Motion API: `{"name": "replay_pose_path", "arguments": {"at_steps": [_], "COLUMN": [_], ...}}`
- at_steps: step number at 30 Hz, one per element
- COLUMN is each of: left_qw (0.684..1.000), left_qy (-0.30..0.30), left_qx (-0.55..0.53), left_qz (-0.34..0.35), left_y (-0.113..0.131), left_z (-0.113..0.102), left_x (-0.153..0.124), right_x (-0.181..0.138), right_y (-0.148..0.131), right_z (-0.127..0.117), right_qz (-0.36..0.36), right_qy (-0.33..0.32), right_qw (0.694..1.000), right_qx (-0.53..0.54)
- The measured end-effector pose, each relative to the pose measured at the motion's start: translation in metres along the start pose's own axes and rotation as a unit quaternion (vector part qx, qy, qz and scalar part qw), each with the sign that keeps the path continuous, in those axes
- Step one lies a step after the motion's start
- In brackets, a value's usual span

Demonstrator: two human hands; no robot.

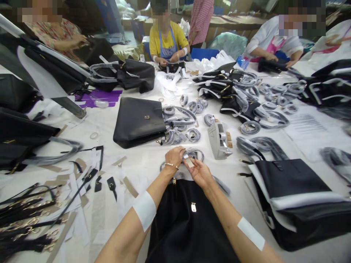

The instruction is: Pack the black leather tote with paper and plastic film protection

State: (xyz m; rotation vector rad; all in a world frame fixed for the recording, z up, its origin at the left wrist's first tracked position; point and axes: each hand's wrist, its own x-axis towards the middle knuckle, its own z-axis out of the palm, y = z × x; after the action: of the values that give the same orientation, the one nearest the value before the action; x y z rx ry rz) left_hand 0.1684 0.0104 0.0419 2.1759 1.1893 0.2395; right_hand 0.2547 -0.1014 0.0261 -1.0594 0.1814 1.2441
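Presently, the right hand (201, 173) is pinching a beige card (189, 162) between thumb and fingers. Just beside it, the left hand (174, 156) is showing its fingers bent together, near a wrapped strap (202, 156); whether they are gripping something, I cannot tell. The black bag (194, 230) is lying just below both hands, at the near side, and its gold lock (193, 207) is facing up. Beyond the hands, a tape dispenser (218, 142) is standing on the table (145, 160).

Black bag (192, 226), hands (201, 173) at wrapped handle (203, 156)
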Motion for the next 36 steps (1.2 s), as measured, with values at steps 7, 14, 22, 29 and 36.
{"name": "replay_pose_path", "arguments": {"at_steps": [7,14,22,29,36], "left_qw": [0.987,0.967,0.954,0.958,0.878], "left_qy": [0.02,0.048,0.071,0.042,-0.11], "left_qx": [-0.141,-0.241,-0.291,-0.25,-0.462], "left_qz": [0.068,0.062,0.013,0.136,-0.054], "left_y": [0.006,0.025,0.031,0.038,0.022], "left_z": [-0.004,-0.017,-0.006,-0.015,-0.024], "left_x": [-0.002,-0.013,-0.039,-0.065,-0.06], "right_x": [-0.01,-0.017,-0.029,-0.046,-0.066], "right_y": [0.012,0.016,0.027,0.026,0.036], "right_z": [0.003,0.022,0.027,0.025,0.018], "right_qz": [-0.102,-0.175,-0.237,-0.233,-0.251], "right_qy": [-0.014,0.017,0.076,0.144,0.132], "right_qw": [0.995,0.984,0.965,0.959,0.946], "right_qx": [0.002,0.005,-0.076,-0.066,-0.156]}}
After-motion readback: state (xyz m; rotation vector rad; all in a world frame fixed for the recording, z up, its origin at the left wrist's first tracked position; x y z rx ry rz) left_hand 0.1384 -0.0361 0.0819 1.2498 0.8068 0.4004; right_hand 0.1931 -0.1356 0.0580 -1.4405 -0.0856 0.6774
